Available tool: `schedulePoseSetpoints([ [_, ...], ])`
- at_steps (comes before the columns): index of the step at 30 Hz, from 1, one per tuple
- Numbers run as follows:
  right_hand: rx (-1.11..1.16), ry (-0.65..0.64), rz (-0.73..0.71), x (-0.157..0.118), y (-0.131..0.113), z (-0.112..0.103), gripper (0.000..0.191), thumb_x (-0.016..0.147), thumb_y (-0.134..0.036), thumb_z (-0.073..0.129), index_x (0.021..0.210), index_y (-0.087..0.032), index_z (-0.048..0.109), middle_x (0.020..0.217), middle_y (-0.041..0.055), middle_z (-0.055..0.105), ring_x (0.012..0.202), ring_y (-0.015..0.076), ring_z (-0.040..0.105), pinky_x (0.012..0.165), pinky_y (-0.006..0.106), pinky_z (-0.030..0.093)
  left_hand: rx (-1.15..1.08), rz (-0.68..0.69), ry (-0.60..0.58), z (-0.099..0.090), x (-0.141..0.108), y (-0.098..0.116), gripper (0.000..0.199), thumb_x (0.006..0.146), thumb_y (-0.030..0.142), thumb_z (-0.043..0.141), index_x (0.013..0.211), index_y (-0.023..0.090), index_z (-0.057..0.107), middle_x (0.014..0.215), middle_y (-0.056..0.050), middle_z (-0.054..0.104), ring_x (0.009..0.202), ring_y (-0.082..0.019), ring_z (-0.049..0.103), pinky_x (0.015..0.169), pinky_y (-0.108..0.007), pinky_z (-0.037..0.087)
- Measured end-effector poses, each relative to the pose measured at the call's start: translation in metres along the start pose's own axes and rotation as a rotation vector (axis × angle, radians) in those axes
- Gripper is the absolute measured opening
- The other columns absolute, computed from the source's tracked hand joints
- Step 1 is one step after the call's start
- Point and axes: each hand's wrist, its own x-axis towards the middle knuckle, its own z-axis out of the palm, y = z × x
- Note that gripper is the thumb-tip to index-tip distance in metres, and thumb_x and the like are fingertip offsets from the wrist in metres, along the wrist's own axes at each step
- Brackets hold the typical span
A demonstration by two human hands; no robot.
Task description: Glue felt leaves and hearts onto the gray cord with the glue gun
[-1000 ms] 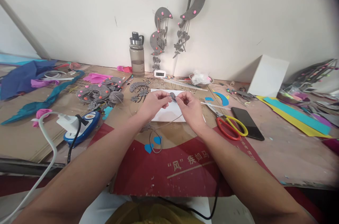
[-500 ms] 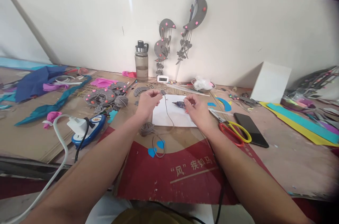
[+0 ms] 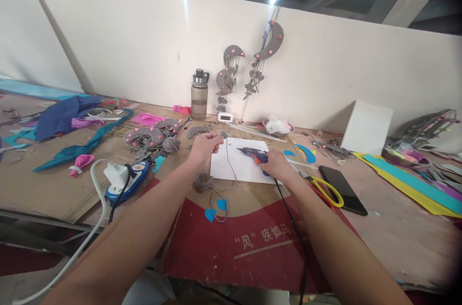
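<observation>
My left hand (image 3: pixel 205 150) pinches a small grey piece (image 3: pixel 224 134), too small to make out fully, above the far left of a white paper sheet (image 3: pixel 224 166). From it grey yarn (image 3: pixel 228 158) hangs across the sheet toward a small yarn bundle (image 3: pixel 202 181) on the cardboard. In my right hand (image 3: pixel 278 166) is a dark blue glue gun (image 3: pixel 250 152), fingers wrapped round its handle. The nozzle points left, toward the yarn but apart from it. A black cord (image 3: pixel 290 216) trails from the gun. Two blue paper hearts (image 3: pixel 221 205) lie nearer me, by a loop of yarn.
Scissors (image 3: pixel 327 192) and a black phone (image 3: pixel 342 190) lie beside my right forearm. At left are a blue power strip (image 3: pixel 135 182) and grey yarn-covered crescents (image 3: pixel 142 136). A water bottle (image 3: pixel 199 95) stands at the wall, near hanging crescent ornaments (image 3: pixel 276 40).
My right hand has shifted back from the glue gun's body to its handle, and the gun's cord now shows. My left hand still holds the grey piece. The view has tilted up.
</observation>
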Motion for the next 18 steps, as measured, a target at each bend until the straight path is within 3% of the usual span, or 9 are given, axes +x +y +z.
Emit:
schedulePoseSetpoints([
  [5, 0.047, 0.001, 0.014, 0.002, 0.001, -0.001, 0.027, 0.068, -0.038, 0.065, 0.082, -0.015, 0.063, 0.087, 0.0159, 0.069, 0.077, 0.0249, 0.065, 0.059, 0.030, 0.042, 0.114, -0.081, -0.042, 0.000, 0.003, -0.024, 0.018, 0.063, 0.027, 0.072, 0.062, 0.013, 0.061, 0.052, 0.001, 0.053, 0.042, -0.005, 0.039, 0.042, -0.020, 0.026],
  [9, 0.185, 0.084, 0.068, 0.003, -0.001, -0.002, 0.028, 0.064, -0.032, 0.065, 0.087, -0.016, 0.063, 0.089, 0.0135, 0.070, 0.079, 0.0243, 0.066, 0.059, 0.029, 0.043, 0.209, -0.094, -0.067, 0.000, 0.007, -0.043, 0.013, 0.063, 0.023, 0.071, 0.064, 0.013, 0.063, 0.053, 0.000, 0.056, 0.044, -0.007, 0.046, 0.045, -0.021, 0.034],
  [14, 0.360, 0.130, 0.044, 0.005, -0.001, -0.005, 0.022, 0.065, -0.026, 0.060, 0.086, -0.018, 0.063, 0.082, 0.0101, 0.071, 0.073, 0.0217, 0.066, 0.055, 0.027, 0.043, 0.212, -0.099, -0.091, -0.002, 0.009, -0.044, 0.012, 0.063, 0.021, 0.071, 0.063, 0.013, 0.063, 0.053, -0.001, 0.058, 0.045, -0.008, 0.048, 0.047, -0.022, 0.039],
  [18, 0.406, 0.201, -0.004, 0.004, -0.005, -0.002, 0.018, 0.072, -0.026, 0.054, 0.086, -0.017, 0.060, 0.071, 0.0056, 0.068, 0.063, 0.0179, 0.065, 0.051, 0.024, 0.042, 0.171, -0.114, -0.085, -0.003, 0.008, -0.040, 0.014, 0.063, 0.022, 0.072, 0.063, 0.013, 0.062, 0.053, -0.001, 0.057, 0.043, -0.008, 0.047, 0.044, -0.022, 0.037],
])
